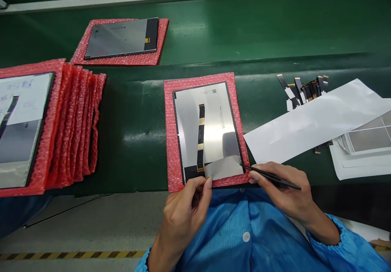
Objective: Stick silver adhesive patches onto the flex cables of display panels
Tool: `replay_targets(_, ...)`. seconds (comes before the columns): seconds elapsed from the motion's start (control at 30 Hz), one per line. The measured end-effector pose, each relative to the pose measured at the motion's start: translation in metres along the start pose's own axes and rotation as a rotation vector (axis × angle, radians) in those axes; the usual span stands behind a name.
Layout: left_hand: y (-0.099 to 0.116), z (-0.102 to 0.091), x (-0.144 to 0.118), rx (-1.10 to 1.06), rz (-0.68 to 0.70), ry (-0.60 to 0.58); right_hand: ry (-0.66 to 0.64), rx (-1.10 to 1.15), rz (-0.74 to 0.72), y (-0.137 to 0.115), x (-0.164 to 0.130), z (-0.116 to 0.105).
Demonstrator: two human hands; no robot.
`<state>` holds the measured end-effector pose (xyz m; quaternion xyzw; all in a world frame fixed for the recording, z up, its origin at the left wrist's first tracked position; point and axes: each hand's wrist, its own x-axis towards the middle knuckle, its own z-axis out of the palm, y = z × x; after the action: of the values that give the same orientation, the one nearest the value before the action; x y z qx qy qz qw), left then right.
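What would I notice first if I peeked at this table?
Probably the shiny silver panel on red bubble wrap in the middle, where the left hand pinches a grey strip and the right hand holds black tweezers. At the left stands a stack of red wraps.

Glossy metallic panel (210, 125) on red bubble wrap (171, 150).

No text can be read with certainty. The display panel (207, 129) on the red bubble-wrap mat (171, 141) at the near edge of the green belt (134, 133) bears a small square code (214, 91) near its far right corner and a line of fine print (219, 116) along its right side, too small to make out. The panel (21, 121) on the stack at the belt's left edge shows faint, blurred marks.
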<state>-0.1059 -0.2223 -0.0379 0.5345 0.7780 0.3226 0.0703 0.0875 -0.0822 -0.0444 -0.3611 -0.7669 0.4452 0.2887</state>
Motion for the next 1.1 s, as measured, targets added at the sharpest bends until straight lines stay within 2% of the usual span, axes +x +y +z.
replay_targets(0.67, 0.0001, 0.0005, -0.0013, 0.050, -0.012, -0.015, 0.001, -0.006, 0.013, -0.0015, 0.0011, -0.0010)
replay_targets(1.1, 0.0028, -0.0010, -0.0025, 0.046, -0.080, -0.079, 0.039, -0.024, 0.025, -0.0032, 0.0009, 0.0002)
